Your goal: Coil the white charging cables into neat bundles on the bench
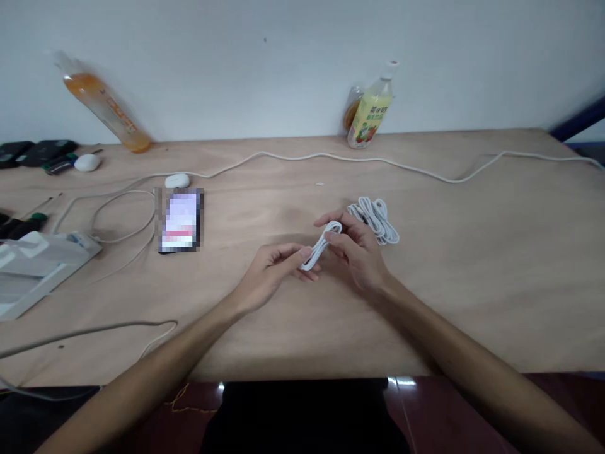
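A small bundle of coiled white cable (317, 251) is held between my two hands over the table, slanting up to the right. My left hand (275, 270) pinches its lower end between thumb and fingers. At the upper end, my right hand (355, 251) grips the bundle with the thumb on top and the fingers behind. Just beyond my right hand lies a pile of more coiled white cables (378, 219), partly hidden by that hand. Whether the held bundle has a tie around it I cannot tell.
Left of my hands lies a phone (179, 221) with a lit screen, a white earbud case (177, 181) behind it. A long white cable (331, 156) crosses the wooden table (496, 265). An orange drink bottle (108, 110) and a yellow one (371, 113) lean at the wall. A white box (42, 271) sits left.
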